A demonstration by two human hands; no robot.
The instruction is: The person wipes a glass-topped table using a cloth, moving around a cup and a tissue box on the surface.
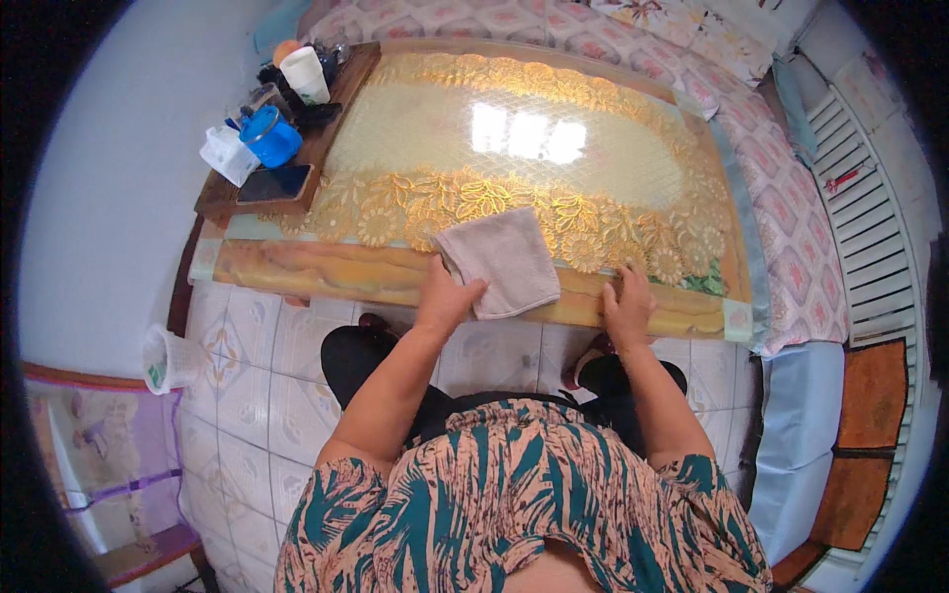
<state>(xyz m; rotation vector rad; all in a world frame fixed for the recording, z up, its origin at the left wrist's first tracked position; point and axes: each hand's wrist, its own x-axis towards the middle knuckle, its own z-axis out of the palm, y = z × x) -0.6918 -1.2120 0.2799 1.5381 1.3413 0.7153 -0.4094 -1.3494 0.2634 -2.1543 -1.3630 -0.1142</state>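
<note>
A folded beige-grey cloth (504,265) lies over the near edge of the low table (297,269), one corner hanging past the edge. My left hand (447,295) is closed on the cloth's left side, with the thumb on top and the other fingers partly hidden beneath it. To the right of the cloth, my right hand (630,301) rests on the table's near edge, fingers apart and holding nothing. Under both hands, the gold lace table cover (474,198) lies beneath a clear, shiny sheet that reflects bright window light.
On a wooden board at the table's left end are a phone (275,184), a blue lidded pot (269,136), white paper (228,155) and a white cup (304,75). A patterned sofa (781,222) borders the far and right sides. A white bin (170,359) stands on the tiled floor.
</note>
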